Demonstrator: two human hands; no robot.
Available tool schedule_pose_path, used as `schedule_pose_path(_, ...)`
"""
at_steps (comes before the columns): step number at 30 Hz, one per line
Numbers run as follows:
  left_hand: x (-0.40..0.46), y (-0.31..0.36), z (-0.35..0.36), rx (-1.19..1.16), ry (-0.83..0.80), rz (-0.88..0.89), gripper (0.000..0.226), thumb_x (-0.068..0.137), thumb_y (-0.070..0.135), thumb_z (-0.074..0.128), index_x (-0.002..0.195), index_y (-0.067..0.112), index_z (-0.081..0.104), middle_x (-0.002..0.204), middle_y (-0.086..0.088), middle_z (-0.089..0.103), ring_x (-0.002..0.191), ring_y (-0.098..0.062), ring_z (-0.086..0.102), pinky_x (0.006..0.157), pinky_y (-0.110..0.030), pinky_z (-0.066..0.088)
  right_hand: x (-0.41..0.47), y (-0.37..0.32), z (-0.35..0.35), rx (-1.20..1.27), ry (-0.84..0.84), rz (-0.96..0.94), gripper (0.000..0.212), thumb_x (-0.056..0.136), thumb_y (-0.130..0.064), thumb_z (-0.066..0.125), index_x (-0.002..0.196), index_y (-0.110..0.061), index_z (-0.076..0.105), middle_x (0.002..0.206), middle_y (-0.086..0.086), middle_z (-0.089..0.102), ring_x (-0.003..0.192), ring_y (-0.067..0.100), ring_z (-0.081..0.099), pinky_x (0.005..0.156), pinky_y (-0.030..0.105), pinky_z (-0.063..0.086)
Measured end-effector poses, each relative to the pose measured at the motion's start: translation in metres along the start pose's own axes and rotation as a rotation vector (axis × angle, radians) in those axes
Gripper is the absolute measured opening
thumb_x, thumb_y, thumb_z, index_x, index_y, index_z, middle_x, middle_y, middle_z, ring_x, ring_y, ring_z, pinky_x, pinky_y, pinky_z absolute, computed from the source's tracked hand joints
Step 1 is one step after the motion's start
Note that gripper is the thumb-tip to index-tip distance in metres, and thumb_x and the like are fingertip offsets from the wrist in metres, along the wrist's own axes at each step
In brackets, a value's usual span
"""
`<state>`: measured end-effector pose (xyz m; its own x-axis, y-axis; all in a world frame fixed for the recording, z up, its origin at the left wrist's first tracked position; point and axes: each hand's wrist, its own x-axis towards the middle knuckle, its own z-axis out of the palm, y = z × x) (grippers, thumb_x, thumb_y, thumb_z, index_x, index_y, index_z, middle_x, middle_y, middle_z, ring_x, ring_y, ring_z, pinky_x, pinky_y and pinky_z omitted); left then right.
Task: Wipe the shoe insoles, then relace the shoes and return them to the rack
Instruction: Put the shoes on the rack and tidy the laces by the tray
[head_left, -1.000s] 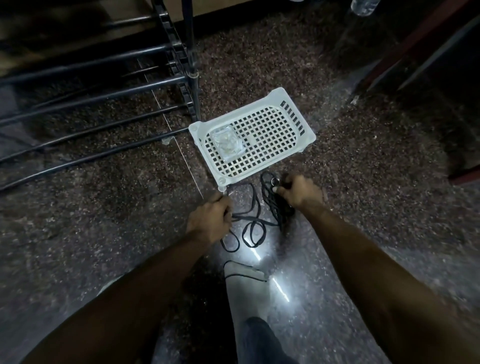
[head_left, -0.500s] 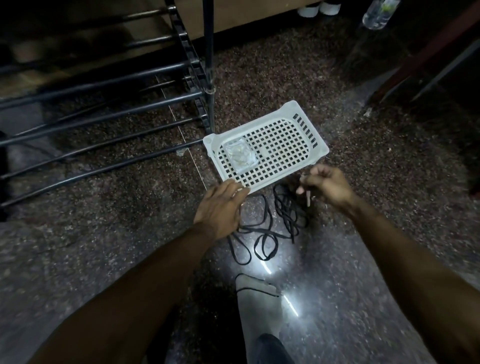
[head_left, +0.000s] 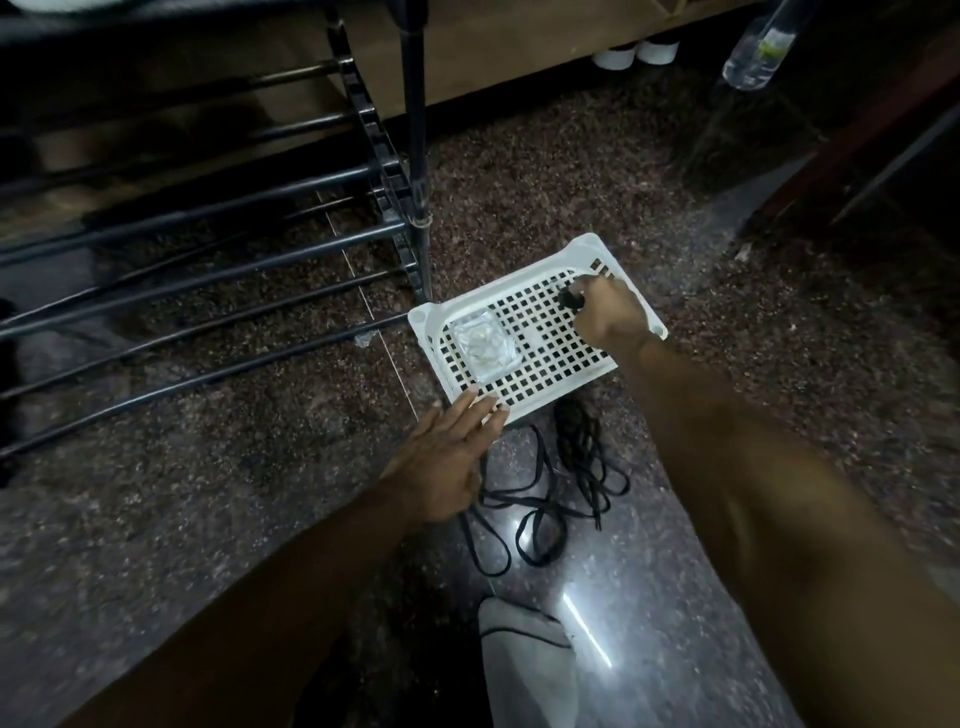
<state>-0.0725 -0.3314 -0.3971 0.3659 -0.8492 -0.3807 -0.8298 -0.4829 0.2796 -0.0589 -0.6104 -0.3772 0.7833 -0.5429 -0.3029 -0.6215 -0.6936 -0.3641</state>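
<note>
Black shoelaces, loose on the floor just beneath the flat, released fingers of the left hand; right hand, fingers pinching a small dark item over the white perforated crate, likely setting it aside before relacing.

basket: white, square grid | laces: black | floor: speckled brown-grey | rack: black
</note>
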Motion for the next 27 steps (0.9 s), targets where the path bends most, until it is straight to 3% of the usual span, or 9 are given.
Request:
schedule_pose_path(3,-0.001,0.0,-0.002,-0.02,-0.018,0.01,0.09,0.09,0.024,0.053,0.154,0.026,-0.01,0.162,0.005,-0.017,0.142,-0.011,-0.029,0.121,-0.045,-0.005,-0.009,0.013,0.005,-0.073,0.035,-0.027,0.053,0.082,0.001,0.053,0.13,-0.022,0.06,0.132,0.01,0.058,0.115,0.032,0.058,0.095,0.039,0.049)
schedule_pose_path(5,-0.001,-0.001,-0.002,-0.03,-0.021,0.007,0.09,0.09,0.024,0.053,0.154,0.026,-0.011,0.162,0.005,-0.018,0.142,-0.011,-0.03,0.121,-0.044,-0.005,-0.013,0.022,0.005,-0.105,0.101,-0.05,0.045,0.084,-0.002,0.055,0.125,-0.017,0.062,0.135,0.009,0.054,0.114,0.033,0.058,0.095,0.04,0.05)
schedule_pose_path(9,-0.002,-0.001,-0.002,-0.031,-0.02,0.011,0.089,0.09,0.024,0.051,0.154,0.026,-0.011,0.161,0.006,-0.019,0.142,-0.011,-0.031,0.121,-0.043,-0.005,-0.019,0.03,0.013,-0.346,0.038,-0.148,0.024,0.09,-0.016,0.057,0.111,-0.014,0.067,0.126,0.01,0.054,0.111,0.035,0.055,0.088,0.045,0.053)
schedule_pose_path(15,-0.001,-0.003,0.001,-0.039,-0.007,0.019,0.089,0.09,0.025,0.051,0.154,0.026,-0.011,0.161,0.008,-0.02,0.143,-0.011,-0.03,0.121,-0.042,-0.006,-0.013,0.026,0.018,-0.412,0.088,-0.161,0.029,0.088,-0.007,0.056,0.116,-0.008,0.066,0.121,0.013,0.055,0.11,0.037,0.054,0.088,0.044,0.051)
schedule_pose_path(19,-0.001,-0.003,0.002,-0.046,-0.007,0.018,0.089,0.09,0.025,0.051,0.154,0.027,-0.011,0.161,0.008,-0.02,0.143,-0.012,-0.03,0.121,-0.042,-0.006,-0.012,0.021,0.017,-0.332,0.117,-0.055,0.03,0.084,-0.001,0.056,0.11,-0.007,0.068,0.119,0.015,0.058,0.105,0.038,0.059,0.087,0.044,0.053)
schedule_pose_path(23,-0.001,-0.002,0.002,-0.065,0.007,0.023,0.09,0.089,0.024,0.053,0.155,0.026,-0.008,0.161,0.008,-0.019,0.143,-0.011,-0.03,0.121,-0.041,-0.007,-0.018,0.013,0.014,-0.558,0.062,-0.191,0.032,0.085,0.0,0.053,0.116,-0.002,0.062,0.112,0.014,0.059,0.1,0.034,0.061,0.083,0.043,0.052)
schedule_pose_path(27,-0.002,-0.002,0.001,-0.08,0.014,0.027,0.088,0.09,0.024,0.052,0.155,0.027,-0.007,0.161,0.009,-0.018,0.142,-0.009,-0.031,0.119,-0.039,-0.01,-0.016,0.012,0.012,-0.676,-0.002,-0.229,0.035,0.088,-0.004,0.057,0.122,-0.007,0.059,0.119,0.011,0.052,0.106,0.031,0.057,0.09,0.045,0.051)
